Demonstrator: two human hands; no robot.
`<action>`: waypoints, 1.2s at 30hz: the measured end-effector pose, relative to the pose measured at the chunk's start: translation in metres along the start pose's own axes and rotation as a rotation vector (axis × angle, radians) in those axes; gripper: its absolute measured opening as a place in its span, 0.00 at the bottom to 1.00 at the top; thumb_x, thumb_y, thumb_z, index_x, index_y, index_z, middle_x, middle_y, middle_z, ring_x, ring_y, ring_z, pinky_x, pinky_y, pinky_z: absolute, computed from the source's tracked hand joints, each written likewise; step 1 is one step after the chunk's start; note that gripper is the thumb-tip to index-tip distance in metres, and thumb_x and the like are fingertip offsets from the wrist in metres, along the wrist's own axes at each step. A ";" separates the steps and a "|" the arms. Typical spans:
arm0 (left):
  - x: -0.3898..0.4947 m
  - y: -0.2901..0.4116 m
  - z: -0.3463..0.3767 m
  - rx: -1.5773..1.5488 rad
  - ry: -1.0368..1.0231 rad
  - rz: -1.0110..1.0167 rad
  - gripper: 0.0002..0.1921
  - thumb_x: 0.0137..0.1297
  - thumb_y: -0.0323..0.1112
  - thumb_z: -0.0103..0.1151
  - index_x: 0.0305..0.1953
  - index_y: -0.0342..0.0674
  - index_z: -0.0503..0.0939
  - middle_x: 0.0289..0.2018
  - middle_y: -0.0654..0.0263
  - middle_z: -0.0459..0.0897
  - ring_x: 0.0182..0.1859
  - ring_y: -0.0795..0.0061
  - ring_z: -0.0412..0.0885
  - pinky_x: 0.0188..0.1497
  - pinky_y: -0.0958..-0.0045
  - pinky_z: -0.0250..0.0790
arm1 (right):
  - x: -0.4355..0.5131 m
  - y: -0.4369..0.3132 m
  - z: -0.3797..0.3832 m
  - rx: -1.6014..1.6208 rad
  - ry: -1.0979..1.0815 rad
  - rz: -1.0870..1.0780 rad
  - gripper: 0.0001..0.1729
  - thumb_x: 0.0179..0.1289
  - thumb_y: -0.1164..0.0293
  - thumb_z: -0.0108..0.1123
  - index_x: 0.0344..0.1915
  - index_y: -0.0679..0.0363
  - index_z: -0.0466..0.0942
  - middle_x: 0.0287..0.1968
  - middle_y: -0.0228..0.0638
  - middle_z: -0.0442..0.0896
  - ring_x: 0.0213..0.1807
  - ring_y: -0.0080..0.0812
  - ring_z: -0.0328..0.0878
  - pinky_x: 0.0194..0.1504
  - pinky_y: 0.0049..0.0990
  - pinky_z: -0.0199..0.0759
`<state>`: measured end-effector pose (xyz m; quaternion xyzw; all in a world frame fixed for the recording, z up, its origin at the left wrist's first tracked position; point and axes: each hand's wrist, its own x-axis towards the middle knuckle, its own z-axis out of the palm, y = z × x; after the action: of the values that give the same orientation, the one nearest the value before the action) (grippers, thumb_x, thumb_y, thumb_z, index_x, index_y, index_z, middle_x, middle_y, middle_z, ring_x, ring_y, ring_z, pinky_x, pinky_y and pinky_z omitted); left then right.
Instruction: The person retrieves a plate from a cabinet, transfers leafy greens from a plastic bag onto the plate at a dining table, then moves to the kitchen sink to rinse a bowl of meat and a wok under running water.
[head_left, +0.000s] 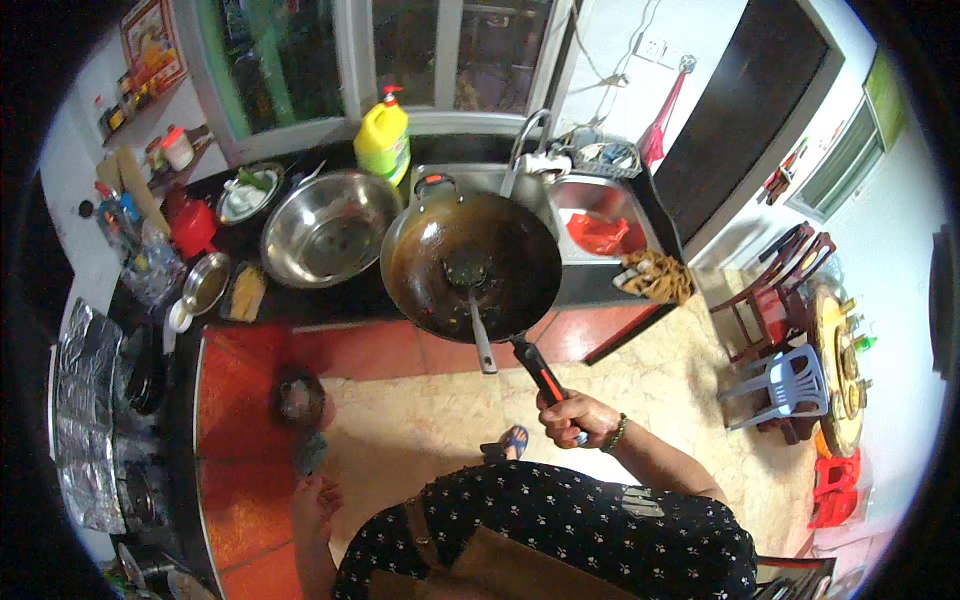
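My right hand (579, 420) is closed around the black and red handle of a large wok (420, 277), which is above the sink and counter edge. A ladle or slotted spoon (481, 330) lies in the wok, its metal handle sticking out over the near rim. The wok's inside is browned, with small food bits. My left hand (319, 495) is low at the left, blurred and in shadow. Just beyond it are a teal thing (309, 454) and a dark round object (300, 397); whether the hand holds them cannot be made out.
A wide steel basin (326, 259) and a yellow pump jug (382, 142) stand on the black counter. The sink (634, 217) holds a red plastic bag (596, 232). A brown patterned cloth (656, 277) lies at the counter's corner. Foil (90, 420) lines the left side; chairs (787, 386) stand right.
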<state>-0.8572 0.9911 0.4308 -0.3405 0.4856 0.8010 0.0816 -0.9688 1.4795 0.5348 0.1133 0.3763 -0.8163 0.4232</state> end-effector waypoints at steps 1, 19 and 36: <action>0.007 0.002 0.029 0.018 0.002 -0.008 0.07 0.70 0.35 0.54 0.42 0.38 0.74 0.34 0.58 0.81 0.32 0.68 0.81 0.31 0.69 0.76 | 0.003 -0.013 -0.019 0.014 -0.050 -0.002 0.12 0.61 0.72 0.63 0.28 0.56 0.66 0.17 0.22 0.63 0.14 0.17 0.60 0.16 0.21 0.53; 0.103 0.044 0.277 0.339 -0.041 -0.017 0.10 0.70 0.34 0.54 0.46 0.36 0.74 0.37 0.58 0.82 0.33 0.68 0.82 0.36 0.68 0.77 | 0.151 -0.164 -0.168 0.026 0.026 -0.058 0.12 0.62 0.71 0.62 0.27 0.54 0.67 0.18 0.22 0.65 0.15 0.17 0.60 0.19 0.22 0.56; 0.324 0.034 0.500 0.135 -0.558 -0.581 0.25 0.71 0.54 0.51 0.49 0.33 0.71 0.46 0.51 0.80 0.48 0.59 0.80 0.50 0.59 0.76 | 0.201 -0.157 -0.201 -0.088 0.242 -0.052 0.12 0.60 0.72 0.65 0.34 0.59 0.68 0.18 0.28 0.70 0.15 0.24 0.67 0.20 0.27 0.66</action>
<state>-1.3507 1.3260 0.4011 -0.2271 0.3802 0.7725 0.4551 -1.2411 1.5565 0.3761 0.1828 0.4628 -0.7901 0.3579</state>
